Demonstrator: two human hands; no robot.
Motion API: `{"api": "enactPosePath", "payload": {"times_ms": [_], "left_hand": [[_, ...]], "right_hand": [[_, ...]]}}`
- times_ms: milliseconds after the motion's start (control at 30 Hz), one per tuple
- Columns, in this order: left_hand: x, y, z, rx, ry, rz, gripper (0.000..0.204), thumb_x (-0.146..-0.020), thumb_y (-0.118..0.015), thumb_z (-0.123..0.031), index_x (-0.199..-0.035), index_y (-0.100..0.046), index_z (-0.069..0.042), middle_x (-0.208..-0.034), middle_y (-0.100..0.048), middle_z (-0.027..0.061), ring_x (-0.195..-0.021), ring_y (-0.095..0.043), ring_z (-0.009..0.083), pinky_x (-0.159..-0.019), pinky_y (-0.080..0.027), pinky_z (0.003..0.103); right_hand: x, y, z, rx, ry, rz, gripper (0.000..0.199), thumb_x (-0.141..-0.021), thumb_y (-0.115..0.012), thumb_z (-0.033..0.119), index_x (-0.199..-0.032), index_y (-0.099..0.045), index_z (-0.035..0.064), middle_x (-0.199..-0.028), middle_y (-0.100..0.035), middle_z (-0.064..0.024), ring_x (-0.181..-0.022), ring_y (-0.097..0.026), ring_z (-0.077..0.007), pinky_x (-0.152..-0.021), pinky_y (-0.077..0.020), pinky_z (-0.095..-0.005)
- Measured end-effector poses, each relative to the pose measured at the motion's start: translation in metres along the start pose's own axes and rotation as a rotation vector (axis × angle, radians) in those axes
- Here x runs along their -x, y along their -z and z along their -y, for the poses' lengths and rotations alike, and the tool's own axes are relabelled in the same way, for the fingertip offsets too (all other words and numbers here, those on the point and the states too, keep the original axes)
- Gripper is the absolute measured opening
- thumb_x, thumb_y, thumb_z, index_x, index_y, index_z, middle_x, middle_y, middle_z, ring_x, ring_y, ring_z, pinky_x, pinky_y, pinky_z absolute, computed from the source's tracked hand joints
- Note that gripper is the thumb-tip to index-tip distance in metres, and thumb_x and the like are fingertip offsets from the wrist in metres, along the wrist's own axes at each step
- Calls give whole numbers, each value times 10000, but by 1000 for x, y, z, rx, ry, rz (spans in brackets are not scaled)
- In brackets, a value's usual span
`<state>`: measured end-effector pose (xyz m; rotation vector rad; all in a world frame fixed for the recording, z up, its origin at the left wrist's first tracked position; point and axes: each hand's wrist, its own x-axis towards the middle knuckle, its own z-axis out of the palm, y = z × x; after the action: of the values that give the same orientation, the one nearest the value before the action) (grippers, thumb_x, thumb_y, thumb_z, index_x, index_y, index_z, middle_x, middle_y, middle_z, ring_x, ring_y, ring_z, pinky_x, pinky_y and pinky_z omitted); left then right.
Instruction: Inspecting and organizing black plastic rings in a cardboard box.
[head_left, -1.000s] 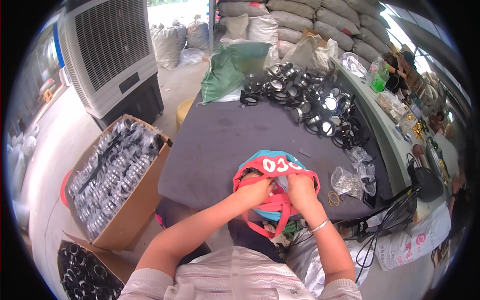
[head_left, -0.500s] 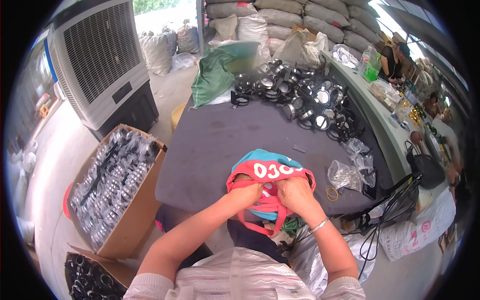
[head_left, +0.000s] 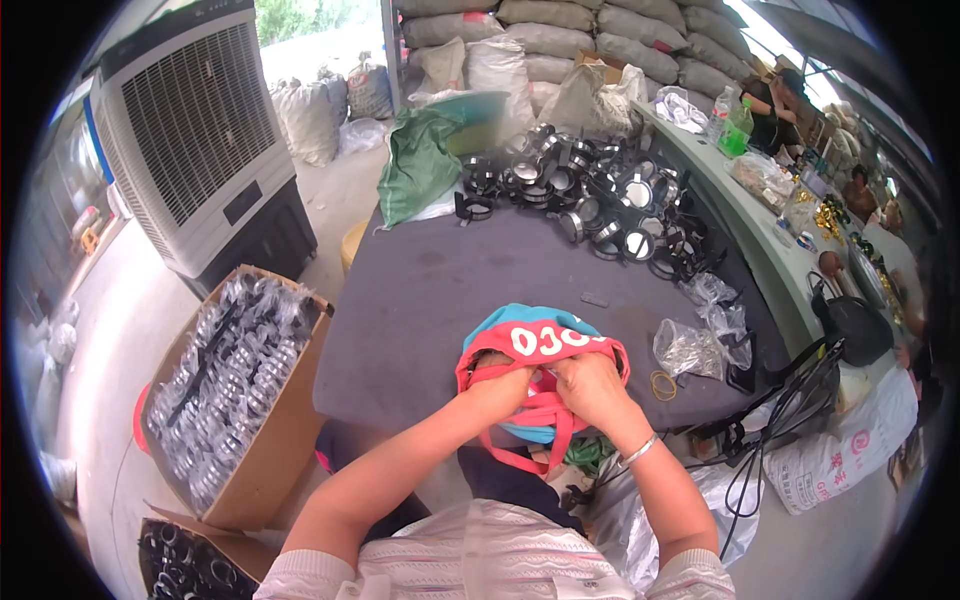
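Note:
A red and teal cloth bag (head_left: 545, 341) with white lettering lies at the near edge of the dark padded table (head_left: 400, 300). Its red straps dangle over that edge toward my lap. My left hand (head_left: 500, 392) reaches into the bag's mouth, its fingers bent against the cloth. Beside it, my right hand (head_left: 592, 388), with a bracelet at the wrist, grips the bag from the other side. Most fingertips are hidden in the folds, so anything pinched inside cannot be seen.
Many black and silver round parts (head_left: 600, 200) are heaped at the table's far side. Clear plastic bags (head_left: 688, 350) and a yellow rubber band (head_left: 663, 385) lie right. A carton (head_left: 285, 430) of wrapped parts stands left, near an air cooler (head_left: 205, 130). Black cables (head_left: 780, 425) hang right.
My hands stay at the bag's mouth with only slight shifts. The whole view has moved a little, and a person at the far right has changed posture.

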<state>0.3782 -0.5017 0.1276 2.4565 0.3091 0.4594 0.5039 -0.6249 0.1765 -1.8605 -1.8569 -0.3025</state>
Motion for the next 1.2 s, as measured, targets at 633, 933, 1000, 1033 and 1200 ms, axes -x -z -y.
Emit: {"api": "enactPosePath", "payload": {"times_ms": [633,933,1000,1033,1200], "left_hand": [[64,92,-86,917,80,-103,78,-946,-444,-85,-1014,-452,-49,-973,-640,145,-942,-617,211,-789,-488,350],[54,92,-49,1349,429,-677,52,-956,-466,-136,-983,-473,-92,-645,-523,32,-520,-501,119,-472,-444,262],[62,92,-43,1377,498,-710,47,-955,-470,-139,-968,-474,-94,-645,-522,30,-520,-502,118,-470,-439,259],[68,90,-40,1382,548,-724,46,-958,-464,-130,-976,-483,-92,-703,-522,9,-583,-508,97,-516,-447,257],[98,78,-26,1352,634,-830,55,-958,-462,-125,-987,-489,-85,-765,-519,-13,-639,-504,75,-561,-442,246]], "right_hand": [[7,-2,18,137,4,116,218,-775,-531,115,-958,-619,35,-744,-626,-137,-668,-634,-275,-588,-500,-383],[9,-1,36,-16,85,195,225,-798,-581,165,-939,-623,-5,-855,-635,-171,-782,-628,-319,-679,-490,-434],[8,0,38,17,62,331,277,-757,-634,165,-973,-607,-6,-886,-630,-178,-850,-609,-343,-740,-477,-452],[11,0,44,100,93,266,206,-756,-634,142,-905,-623,1,-871,-630,-180,-823,-612,-333,-724,-481,-436],[13,24,97,-351,114,-76,172,-740,-699,83,-867,-620,-2,-810,-637,-120,-668,-622,-260,-600,-505,-340]]}}
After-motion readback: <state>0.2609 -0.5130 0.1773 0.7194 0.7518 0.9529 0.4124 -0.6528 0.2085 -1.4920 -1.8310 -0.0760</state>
